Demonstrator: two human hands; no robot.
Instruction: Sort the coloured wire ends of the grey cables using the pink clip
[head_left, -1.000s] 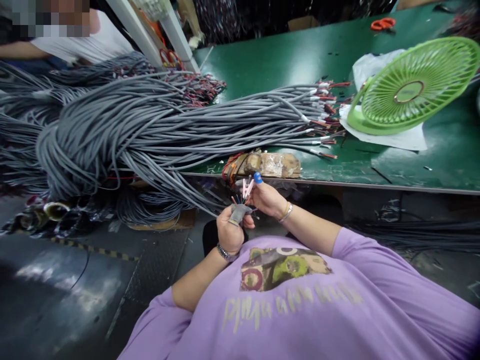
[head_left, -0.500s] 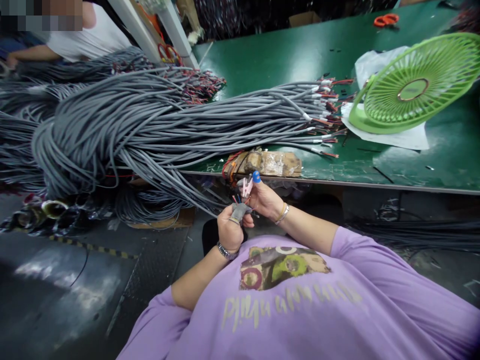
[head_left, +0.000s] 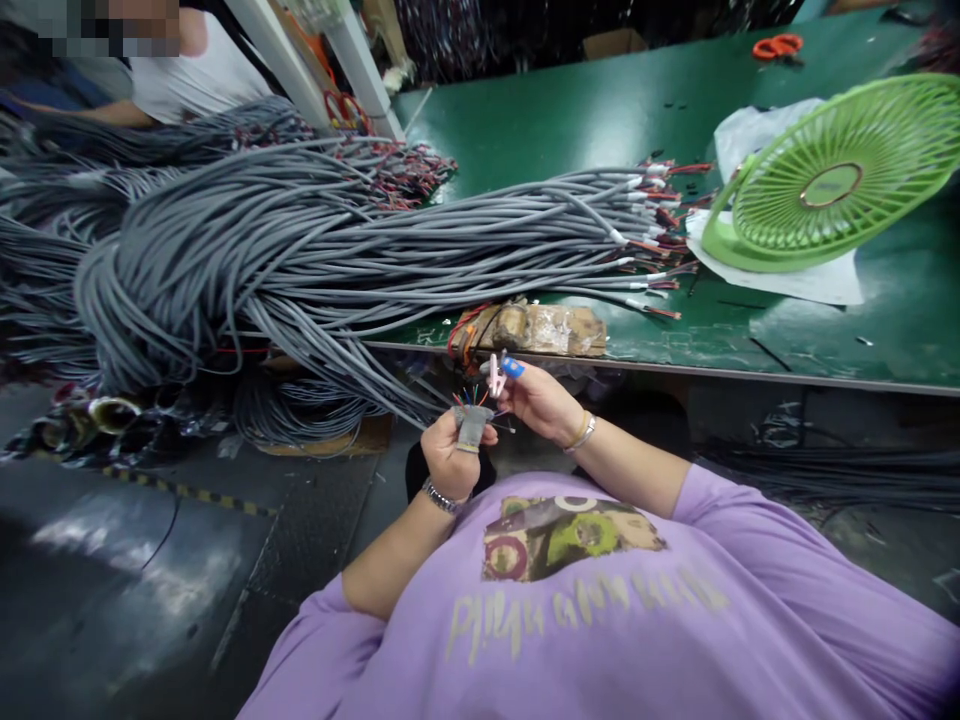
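My left hand point(head_left: 450, 455) is closed round the end of a grey cable point(head_left: 471, 424), with thin coloured wires fanning out above its thumb. My right hand point(head_left: 538, 398) pinches small pink wire ends point(head_left: 494, 375) just above that; a blue cap point(head_left: 513, 367) covers one fingertip. Both hands hover below the front edge of the green table point(head_left: 787, 340), over my lap. A thick bundle of grey cables point(head_left: 315, 250) lies across the table and hangs off its left side towards my hands.
A green fan point(head_left: 832, 180) lies on white plastic at the table's right. A taped brown block point(head_left: 540, 328) sits at the table edge. Orange scissors point(head_left: 782, 45) lie far back. Another person point(head_left: 172, 75) works at the upper left. More grey cable coils point(head_left: 300, 415) lie under the table.
My right hand's fingers have shifted slightly along the wire ends, and my left hand rose a little with the cable. The view shifted slightly.
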